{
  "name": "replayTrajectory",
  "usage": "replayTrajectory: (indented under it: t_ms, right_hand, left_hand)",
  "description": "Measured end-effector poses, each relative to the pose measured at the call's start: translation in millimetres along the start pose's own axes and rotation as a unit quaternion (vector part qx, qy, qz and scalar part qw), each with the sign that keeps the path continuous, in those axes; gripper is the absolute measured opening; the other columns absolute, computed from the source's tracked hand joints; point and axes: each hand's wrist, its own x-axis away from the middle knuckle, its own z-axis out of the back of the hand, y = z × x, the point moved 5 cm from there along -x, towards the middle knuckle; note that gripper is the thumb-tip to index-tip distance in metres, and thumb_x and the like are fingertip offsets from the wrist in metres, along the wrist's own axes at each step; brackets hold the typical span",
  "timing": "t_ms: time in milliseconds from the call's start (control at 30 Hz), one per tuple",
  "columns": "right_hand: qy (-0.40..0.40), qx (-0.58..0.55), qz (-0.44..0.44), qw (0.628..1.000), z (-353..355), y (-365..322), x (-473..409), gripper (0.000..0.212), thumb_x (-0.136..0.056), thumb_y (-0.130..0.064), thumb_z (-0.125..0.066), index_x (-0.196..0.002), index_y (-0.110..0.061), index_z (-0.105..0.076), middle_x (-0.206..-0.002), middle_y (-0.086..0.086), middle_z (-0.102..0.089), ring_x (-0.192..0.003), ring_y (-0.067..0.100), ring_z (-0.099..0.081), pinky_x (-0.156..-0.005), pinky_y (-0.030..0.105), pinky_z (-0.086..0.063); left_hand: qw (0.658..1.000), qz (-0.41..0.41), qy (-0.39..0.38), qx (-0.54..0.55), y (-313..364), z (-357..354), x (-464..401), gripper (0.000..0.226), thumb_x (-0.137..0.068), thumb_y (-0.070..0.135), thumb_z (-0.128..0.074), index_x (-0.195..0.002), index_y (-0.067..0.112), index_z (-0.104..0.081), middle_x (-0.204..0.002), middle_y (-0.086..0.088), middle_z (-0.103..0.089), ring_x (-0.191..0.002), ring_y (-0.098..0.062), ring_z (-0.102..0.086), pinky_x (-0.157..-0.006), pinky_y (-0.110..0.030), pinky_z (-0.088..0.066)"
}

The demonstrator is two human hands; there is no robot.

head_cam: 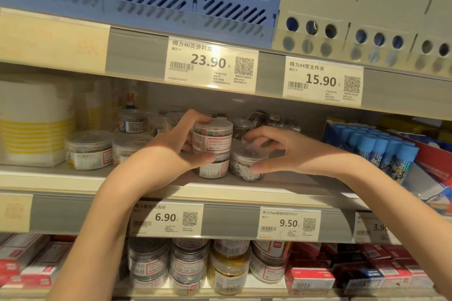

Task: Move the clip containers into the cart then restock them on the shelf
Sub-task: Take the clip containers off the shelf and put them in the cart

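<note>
A person's left hand grips the upper of two stacked clip containers on the middle shelf of a stationery display. The right hand curls its fingers around a neighbouring container of silver clips, just beside the stack.

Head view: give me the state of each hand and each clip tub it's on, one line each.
Left hand: grips the two stacked tubs.
Top tub: lid on, upright, stacked on the lower tub, held.
Lower tub: upright on the shelf.
Right hand: fingers curled round the tilted tub.
Tilted tub: lid on, leaning, silver clips inside.
</note>
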Motion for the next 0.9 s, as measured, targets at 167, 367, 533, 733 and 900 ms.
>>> replayTrajectory:
  t_ms: [167, 367, 533, 733, 900]
  right_hand:
    - [0.03, -0.042, -0.007, 0.999, 23, 4, -14, 0.046, -0.076, -0.053, -0.056, -0.117, -0.031, -0.054, -0.119, -0.017, -0.056, -0.108, 0.002, -0.057, -0.09, 0.024, -0.051]
    - [0.045, 0.138, -0.047, 0.988, 33, 35, -71, 0.052, -0.086, -0.038, -0.062, -0.133, -0.023, -0.047, -0.136, -0.002, -0.05, -0.12, 0.014, -0.048, -0.104, 0.033, -0.038]
    - [0.008, 0.183, -0.058, 0.981, 22, 51, -96, 0.061, -0.086, -0.032, -0.064, -0.141, -0.023, -0.039, -0.141, 0.001, -0.044, -0.128, 0.02, -0.042, -0.107, 0.037, -0.034]
    - [-0.026, 0.18, -0.085, 0.98, 26, 62, -97, 0.07, -0.082, -0.035, -0.068, -0.143, -0.031, -0.034, -0.15, -0.003, -0.032, -0.135, 0.015, -0.033, -0.113, 0.035, -0.027]
    - [-0.081, 0.154, -0.091, 0.981, 34, 51, -78, 0.061, -0.085, -0.015, -0.062, -0.141, -0.025, -0.039, -0.144, -0.008, -0.04, -0.128, 0.006, -0.041, -0.107, 0.026, -0.035]
  left_hand:
    - [1.0, -0.004, 0.003, 0.001, 0, 0, 0, 0.049, -0.083, 0.032, -0.066, -0.112, 0.052, -0.031, -0.102, 0.017, -0.058, -0.097, -0.006, -0.06, -0.091, -0.035, -0.048]
    - [1.0, -0.012, 0.001, 0.018, 3, -1, -1, 0.048, -0.083, 0.03, -0.067, -0.1, 0.058, -0.032, -0.1, 0.021, -0.058, -0.093, 0.001, -0.06, -0.086, -0.025, -0.047]
    - [1.0, -0.012, 0.003, 0.025, 2, 0, 0, 0.048, -0.082, 0.028, -0.068, -0.099, 0.057, -0.034, -0.098, 0.021, -0.058, -0.093, 0.0, -0.06, -0.087, -0.026, -0.048]
    - [1.0, -0.007, 0.003, 0.014, 1, 1, 0, 0.049, -0.082, 0.03, -0.068, -0.099, 0.059, -0.032, -0.101, 0.016, -0.059, -0.095, -0.003, -0.06, -0.092, -0.035, -0.048]
    - [1.0, -0.007, 0.002, 0.009, 1, 0, 0, 0.049, -0.082, 0.031, -0.068, -0.103, 0.058, -0.032, -0.102, 0.017, -0.059, -0.095, -0.004, -0.06, -0.092, -0.035, -0.048]
